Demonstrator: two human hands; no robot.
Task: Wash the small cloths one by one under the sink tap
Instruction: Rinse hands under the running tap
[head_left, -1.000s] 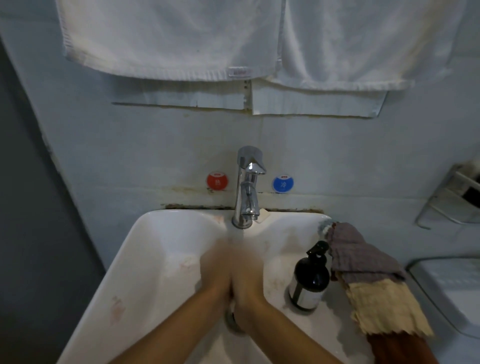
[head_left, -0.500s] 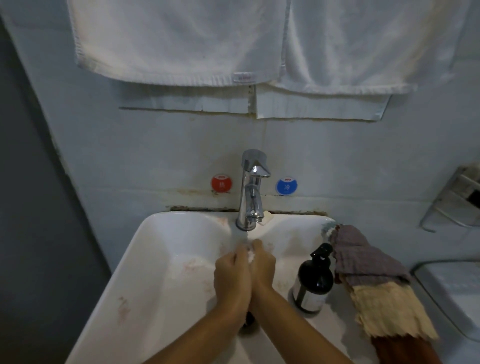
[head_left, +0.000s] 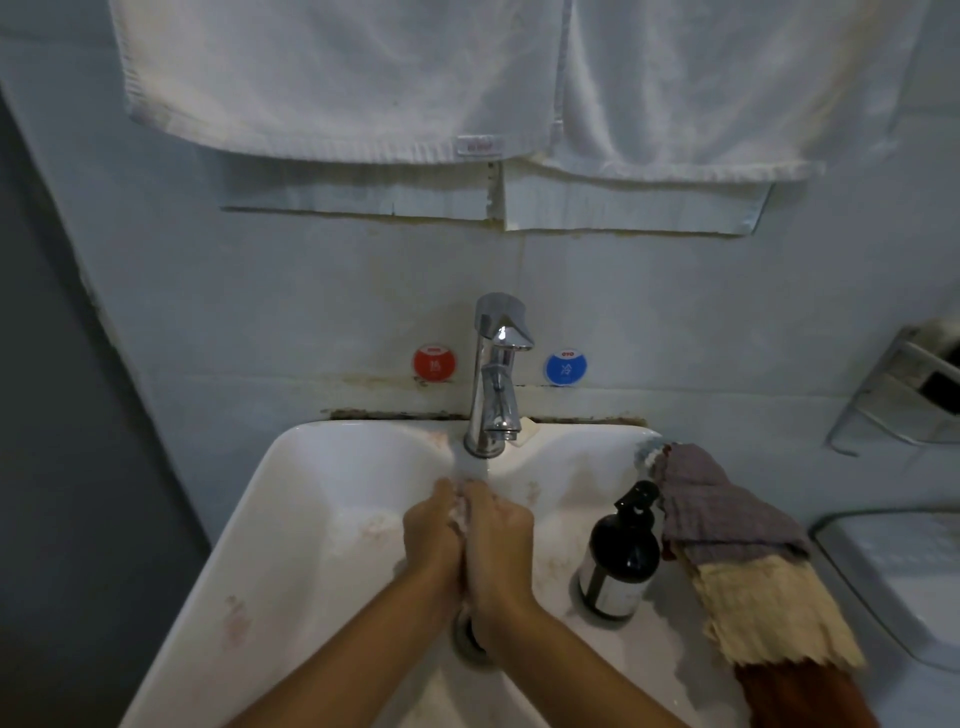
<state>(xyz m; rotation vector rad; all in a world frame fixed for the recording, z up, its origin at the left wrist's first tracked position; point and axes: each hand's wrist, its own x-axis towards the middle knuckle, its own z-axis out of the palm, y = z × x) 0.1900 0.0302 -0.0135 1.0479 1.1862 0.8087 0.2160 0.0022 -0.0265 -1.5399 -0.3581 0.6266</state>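
Here a small white cloth (head_left: 458, 512) is squeezed between my left hand (head_left: 432, 540) and right hand (head_left: 500, 545), under the chrome tap (head_left: 496, 384), over the white sink (head_left: 311, 519). A dark pump bottle (head_left: 621, 561) and folded cloths (head_left: 748, 566) sit on its right rim.

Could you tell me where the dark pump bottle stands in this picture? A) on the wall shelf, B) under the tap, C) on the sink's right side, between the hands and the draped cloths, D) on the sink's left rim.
C: the dark pump bottle stands on the sink, right of the right hand and left of the draped cloths.
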